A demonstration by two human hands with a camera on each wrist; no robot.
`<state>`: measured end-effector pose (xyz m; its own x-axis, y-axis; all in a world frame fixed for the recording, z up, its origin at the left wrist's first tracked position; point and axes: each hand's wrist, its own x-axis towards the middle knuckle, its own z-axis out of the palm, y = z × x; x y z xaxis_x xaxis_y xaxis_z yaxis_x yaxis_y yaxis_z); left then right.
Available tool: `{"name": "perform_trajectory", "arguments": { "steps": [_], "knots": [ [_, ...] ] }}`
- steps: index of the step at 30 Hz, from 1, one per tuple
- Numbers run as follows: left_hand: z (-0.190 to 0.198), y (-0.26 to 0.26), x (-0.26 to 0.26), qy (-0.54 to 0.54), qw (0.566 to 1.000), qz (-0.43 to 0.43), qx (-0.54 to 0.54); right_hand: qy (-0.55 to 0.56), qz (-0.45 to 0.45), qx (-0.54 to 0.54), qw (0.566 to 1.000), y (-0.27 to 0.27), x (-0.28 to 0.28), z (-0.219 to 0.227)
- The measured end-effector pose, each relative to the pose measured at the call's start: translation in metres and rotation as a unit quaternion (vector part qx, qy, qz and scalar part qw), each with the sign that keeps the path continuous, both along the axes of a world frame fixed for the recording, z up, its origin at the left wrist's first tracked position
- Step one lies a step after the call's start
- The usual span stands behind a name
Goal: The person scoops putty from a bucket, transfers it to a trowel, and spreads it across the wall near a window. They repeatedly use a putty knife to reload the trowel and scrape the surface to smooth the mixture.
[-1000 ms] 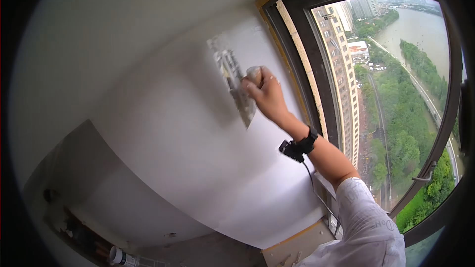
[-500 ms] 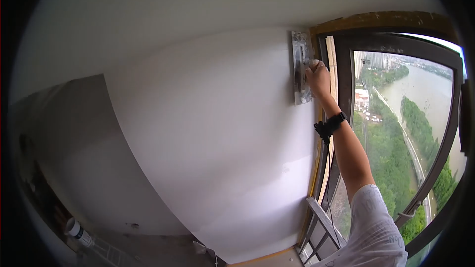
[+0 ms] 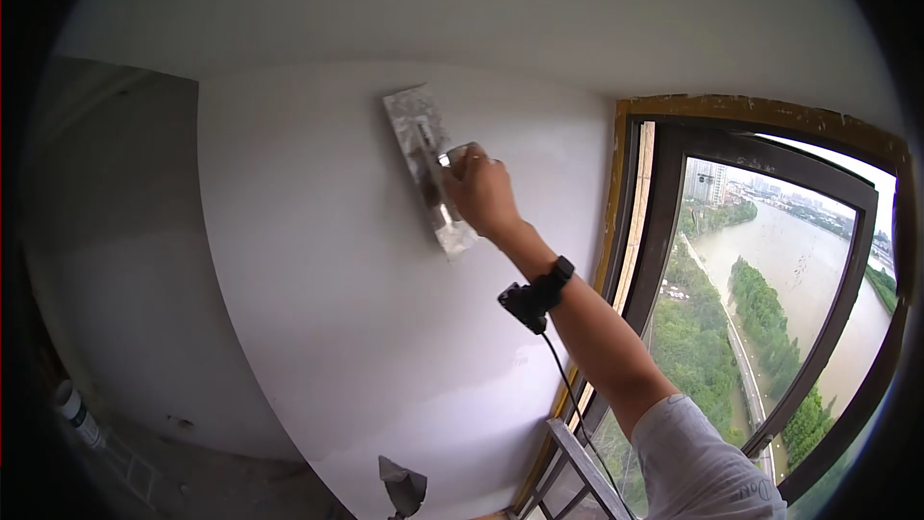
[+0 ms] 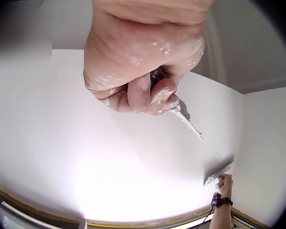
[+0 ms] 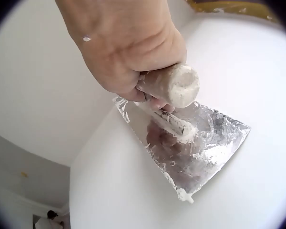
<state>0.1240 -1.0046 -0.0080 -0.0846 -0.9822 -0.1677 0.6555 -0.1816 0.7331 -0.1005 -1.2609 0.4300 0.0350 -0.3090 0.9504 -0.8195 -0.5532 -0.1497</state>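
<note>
My right hand (image 3: 484, 195) grips the round handle of a plastering trowel (image 3: 412, 122), its fingers curled round it. The flat metal blade lies at the upper part of the white wall (image 3: 327, 260), tilted, with its top leaning left. In the right wrist view, white plaster smears the blade and the handle's end. My left hand (image 4: 143, 57), spotted with white, curls round the dark handle of a putty knife (image 4: 187, 122). Its blade shows nearly edge-on there, caked with white. The head view has only the grey putty knife blade (image 3: 402, 486) low down; the left hand is hidden.
A dark-framed window (image 3: 664, 231) stands right of the wall, high above trees and a river. A cable (image 3: 577, 404) hangs from the right wrist camera. Left of the wall's edge is a grey recess (image 3: 125, 260), with a white tube (image 3: 77, 414) low down.
The right hand moved the trowel right to the wall's edge by the window, then back left across the upper wall. The putty knife blade came into the head view, which also shifted.
</note>
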Motion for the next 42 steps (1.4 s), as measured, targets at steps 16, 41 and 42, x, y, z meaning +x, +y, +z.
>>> {"name": "perform_trajectory", "arguments": {
  "steps": [16, 41, 42],
  "knots": [
    [0.073, 0.007, 0.002, -0.226, 0.941, 0.178, -0.180, -0.321, 0.387, 0.272, 0.820, 0.106, -0.009, -0.159],
    [-0.113, 0.019, 0.041, -0.654, 0.698, 0.166, -0.239, -0.042, 0.290, 0.290, 0.911, 0.095, -0.023, -0.054],
    [-0.115, 0.025, 0.033, -0.636, 0.686, 0.220, -0.276, 0.130, 0.126, 0.162, 0.970, 0.091, -0.019, -0.023]
  ]
}}
